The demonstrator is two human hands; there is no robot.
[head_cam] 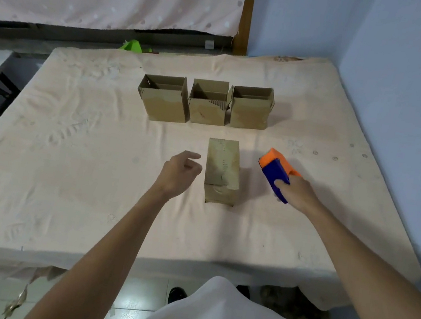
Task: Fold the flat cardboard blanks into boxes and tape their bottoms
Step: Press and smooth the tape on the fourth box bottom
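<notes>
Cardboard box [222, 170] upside down mid-bedsheet [66, 165], taped bottom up. Left hand [180, 172] just left, fingers loosely curled, holding nothing. Right hand [301, 193] grips blue-orange tape dispenser [276, 173]. Three open boxes [207, 101] farther.

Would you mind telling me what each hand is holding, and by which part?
The right hand grips the tape dispenser by its blue near end. The left hand holds nothing.

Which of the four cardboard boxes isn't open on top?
The lone box between left hand and right hand; its top is closed, the three behind stand open.
</notes>
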